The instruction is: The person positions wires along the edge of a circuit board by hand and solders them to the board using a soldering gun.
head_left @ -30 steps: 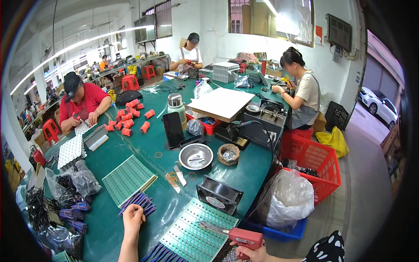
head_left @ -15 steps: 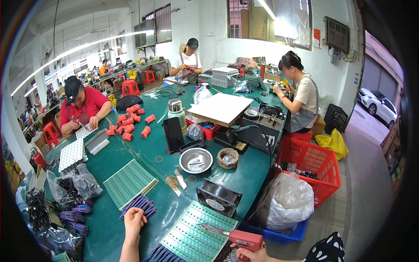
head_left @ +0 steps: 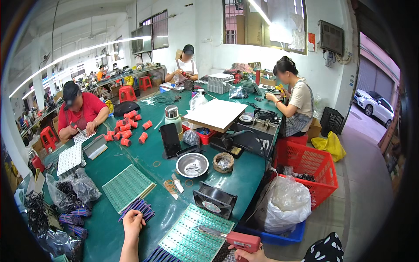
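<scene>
My left hand (head_left: 132,223) is closed, its fingers curled over the near end of a bundle of blue-purple wires (head_left: 140,210). Whether a wire is pinched in them cannot be made out. In my right hand (head_left: 252,254) is a red pistol-shaped soldering gun (head_left: 242,241). Its long metal tip points left, over a green circuit board panel (head_left: 185,244) marked in rows. More blue-purple wires (head_left: 160,255) stick out along that panel's lower left edge. A stack of similar green panels (head_left: 129,187) lies beyond my left hand, its near edge by the wire bundle.
A small black fan (head_left: 214,200) stands just behind the panel. Past it are a metal bowl (head_left: 192,165), a round brown pot (head_left: 223,162) and a phone (head_left: 170,139). Bagged black cables (head_left: 70,192) lie left. Red crate (head_left: 305,168) at right. Three co-workers sit around the green table (head_left: 150,150).
The whole view has shifted slightly, with most things a little further left. The soldering gun and both hands keep nearly the same places over the panel and by the wires.
</scene>
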Tool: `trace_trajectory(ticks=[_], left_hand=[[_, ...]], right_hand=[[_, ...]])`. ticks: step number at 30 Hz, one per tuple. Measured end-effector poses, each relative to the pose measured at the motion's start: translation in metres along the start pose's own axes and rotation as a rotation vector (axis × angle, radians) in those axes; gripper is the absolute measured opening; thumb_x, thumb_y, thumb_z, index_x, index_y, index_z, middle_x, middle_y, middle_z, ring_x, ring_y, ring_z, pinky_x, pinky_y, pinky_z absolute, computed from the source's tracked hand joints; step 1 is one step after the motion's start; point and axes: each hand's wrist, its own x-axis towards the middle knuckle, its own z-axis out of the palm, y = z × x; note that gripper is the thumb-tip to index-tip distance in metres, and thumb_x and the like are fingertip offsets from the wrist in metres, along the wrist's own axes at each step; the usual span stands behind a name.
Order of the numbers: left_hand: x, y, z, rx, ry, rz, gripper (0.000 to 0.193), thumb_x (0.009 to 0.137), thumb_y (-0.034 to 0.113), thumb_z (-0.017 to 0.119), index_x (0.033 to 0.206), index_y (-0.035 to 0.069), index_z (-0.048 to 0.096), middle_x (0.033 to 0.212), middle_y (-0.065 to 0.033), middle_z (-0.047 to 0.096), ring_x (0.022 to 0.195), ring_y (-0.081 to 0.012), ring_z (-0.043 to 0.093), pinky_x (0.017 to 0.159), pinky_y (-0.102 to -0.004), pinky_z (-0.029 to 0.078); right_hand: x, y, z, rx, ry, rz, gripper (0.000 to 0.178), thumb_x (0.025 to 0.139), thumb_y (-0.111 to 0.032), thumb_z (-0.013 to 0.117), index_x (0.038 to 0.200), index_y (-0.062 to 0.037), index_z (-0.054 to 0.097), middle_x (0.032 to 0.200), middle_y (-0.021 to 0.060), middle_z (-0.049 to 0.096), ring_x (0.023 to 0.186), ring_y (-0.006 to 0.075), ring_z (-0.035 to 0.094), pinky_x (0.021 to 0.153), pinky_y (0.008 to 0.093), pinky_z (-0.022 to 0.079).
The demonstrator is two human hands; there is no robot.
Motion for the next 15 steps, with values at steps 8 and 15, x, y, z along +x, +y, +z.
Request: trace_trajectory(ticks=[8,15], left_hand=[[0.002,-0.005,-0.002,0.063,0.028,0.019,0.005,0.085,0.004,0.049,0.082,0.004,0.053,0.052,-0.0028,0.052,0.037,-0.0037,0.035,0.035,-0.0182,0.022],[0.001,-0.005,0.002,0.085,0.036,0.054,0.006,0.086,0.004,0.048,0.082,0.004,0.053,0.053,-0.0024,0.051,0.037,-0.0032,0.034,0.035,-0.0179,0.023]], right_hand=[[-0.004,0.0,-0.004,0.045,-0.068,-0.044,0.036,0.082,-0.007,0.059,0.117,-0.0058,0.053,0.094,0.0058,0.064,0.06,0.008,0.055,0.052,0.0214,0.045],[-0.017,-0.003,-0.019,0.086,-0.13,-0.062,0.047,0.082,0.002,0.058,0.126,-0.0007,0.043,0.109,0.0102,0.06,0.077,0.0066,0.057,0.067,0.0211,0.049]])
